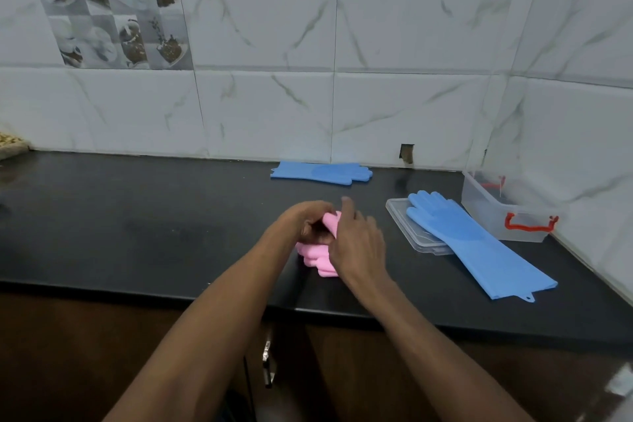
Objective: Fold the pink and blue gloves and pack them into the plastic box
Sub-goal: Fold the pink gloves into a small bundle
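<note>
Both hands are on the pink glove bundle [318, 259], which sits folded up mid-table [137, 216] near the front edge. The left hand [310, 221] curls round its top fold, and the right hand [356, 243] lies over it with fingers fairly straight, though it's a bit blurry. One blue glove [318, 173] lies flat by the back wall, long axis left-right, fingers pointing right. The other blue glove [472, 243] runs diagonally, fingers toward the wall and cuff toward the front edge, draped over the clear lid [399, 212]. The plastic box [479, 202] stands open at the right with red handles [529, 223].
</note>
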